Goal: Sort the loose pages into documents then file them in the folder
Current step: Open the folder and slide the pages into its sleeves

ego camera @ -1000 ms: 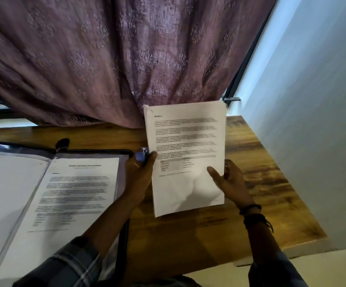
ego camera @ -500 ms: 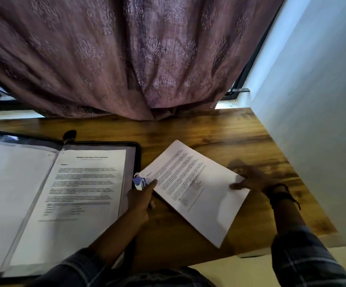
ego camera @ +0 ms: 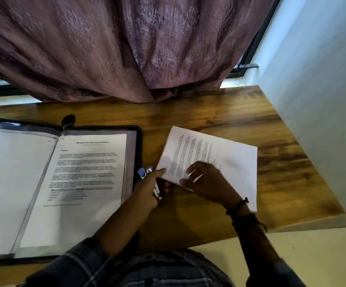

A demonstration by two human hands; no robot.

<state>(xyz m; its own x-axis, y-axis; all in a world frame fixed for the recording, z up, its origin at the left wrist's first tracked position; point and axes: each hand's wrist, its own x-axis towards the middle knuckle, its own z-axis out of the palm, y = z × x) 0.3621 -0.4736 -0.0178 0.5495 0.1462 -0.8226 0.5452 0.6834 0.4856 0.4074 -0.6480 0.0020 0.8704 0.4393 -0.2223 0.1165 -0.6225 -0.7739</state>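
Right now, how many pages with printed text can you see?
2: one page in the right sleeve of the folder, one topping the stack on the table. More may lie hidden beneath.
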